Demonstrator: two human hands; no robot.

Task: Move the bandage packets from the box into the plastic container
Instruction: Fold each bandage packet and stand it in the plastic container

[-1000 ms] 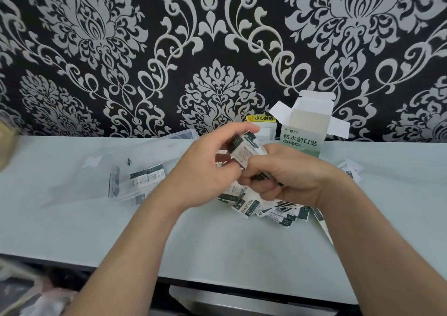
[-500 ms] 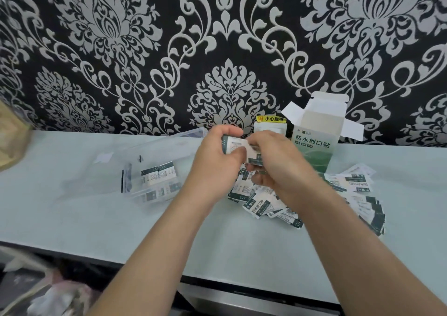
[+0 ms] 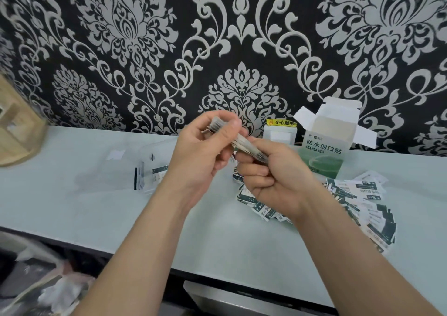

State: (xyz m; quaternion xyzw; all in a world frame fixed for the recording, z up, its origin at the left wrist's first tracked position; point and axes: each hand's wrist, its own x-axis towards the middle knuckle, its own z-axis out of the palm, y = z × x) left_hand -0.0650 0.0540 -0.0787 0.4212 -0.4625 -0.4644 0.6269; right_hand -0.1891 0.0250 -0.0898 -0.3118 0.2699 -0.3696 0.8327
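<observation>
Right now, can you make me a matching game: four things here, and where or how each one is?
1 stack of bandage packets
2 bandage box
3 plastic container
4 loose bandage packets

A open, upright by the wall
B scattered on the table
C held in the air
D clear, left of the stack

Pairs: 1-C, 2-A, 3-D, 4-B

A pale, smooth counter (image 3: 84, 209) runs along the patterned wall. Near its middle, toward 10 o'clock, a clear plastic container (image 3: 147, 153) sits open with a few packets inside. At 1 o'clock a box (image 3: 324, 151) stands upright against the wall, its top flaps spread open. Loose bandage packets (image 3: 362, 192) lie scattered in an overlapping heap from just in front of the box out toward 4 o'clock. At the far 9 o'clock edge sits a light wooden object (image 3: 17, 131), cut off by the frame.
</observation>
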